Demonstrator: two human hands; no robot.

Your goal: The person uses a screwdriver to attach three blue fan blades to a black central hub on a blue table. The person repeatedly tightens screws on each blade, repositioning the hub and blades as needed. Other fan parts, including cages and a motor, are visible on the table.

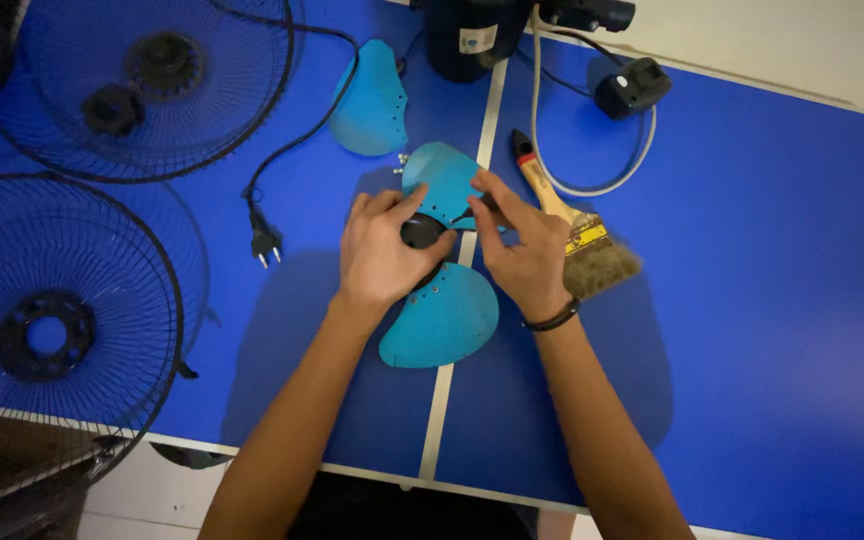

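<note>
The left hand (384, 250) covers most of the black hub (420, 232), so how the teal blades (442, 318) join it cannot be seen. The dark motor housing (472, 35) and both wire guards (62, 330) run off the frame edges. The white cable's (592, 190) upper end is hidden.

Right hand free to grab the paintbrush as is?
Probably yes. The right hand is on the fan blade hub, and the paintbrush lies right beside it on the table, nothing between them; it would only need to let go first.
</note>
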